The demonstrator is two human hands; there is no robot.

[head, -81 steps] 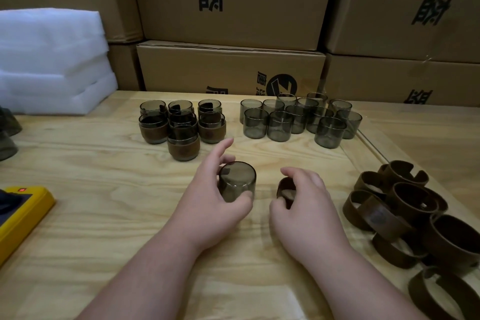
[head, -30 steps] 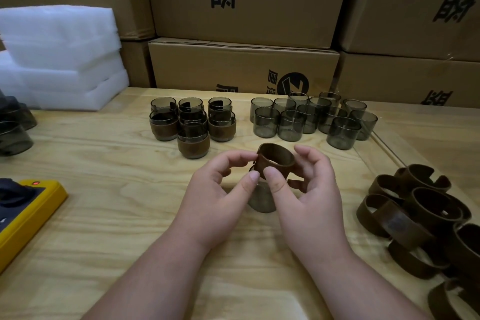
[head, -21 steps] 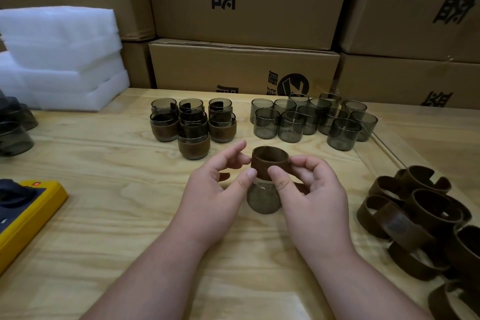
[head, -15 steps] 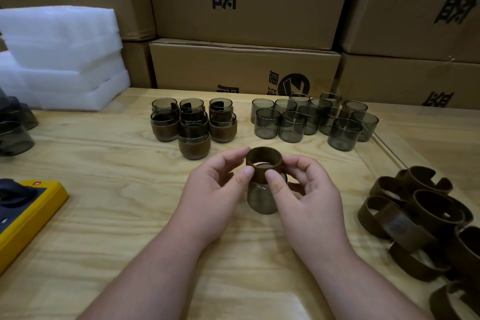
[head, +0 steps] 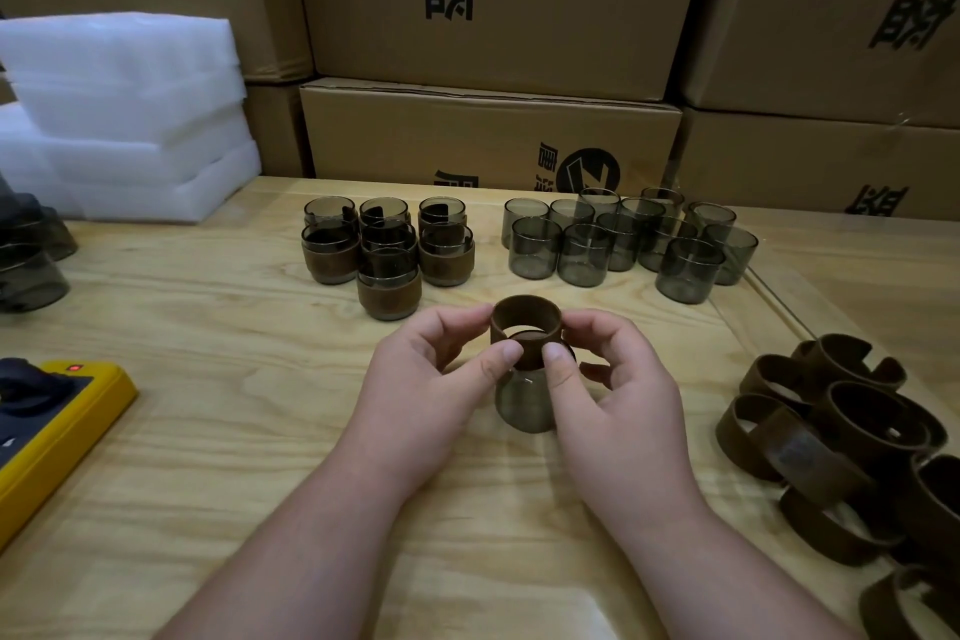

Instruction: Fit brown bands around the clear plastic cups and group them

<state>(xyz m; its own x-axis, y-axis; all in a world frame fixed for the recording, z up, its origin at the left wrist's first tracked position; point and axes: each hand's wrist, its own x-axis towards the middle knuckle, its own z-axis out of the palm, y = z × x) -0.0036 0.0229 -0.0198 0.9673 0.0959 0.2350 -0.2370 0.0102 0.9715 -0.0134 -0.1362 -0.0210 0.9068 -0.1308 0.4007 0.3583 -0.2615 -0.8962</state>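
A clear smoky cup (head: 524, 403) stands upside down on the wooden table (head: 218, 379) in the middle. A brown band (head: 527, 325) sits over its upper end. My left hand (head: 431, 385) pinches the band's left side with thumb and fingers. My right hand (head: 613, 395) pinches its right side. Several banded cups (head: 387, 250) stand grouped at the back left of centre. Several bare cups (head: 623, 239) stand grouped at the back right. A heap of loose brown bands (head: 852, 447) lies at the right.
Cardboard boxes (head: 493, 130) wall off the back of the table. White foam sheets (head: 124, 120) are stacked at the back left. A yellow device (head: 57, 426) lies at the left edge, and dark cups (head: 28, 255) stand above it.
Both hands lifted the brown band from the table onto the upturned cup. Over the last half second the band has barely moved; it sits slightly more level over the cup's top.
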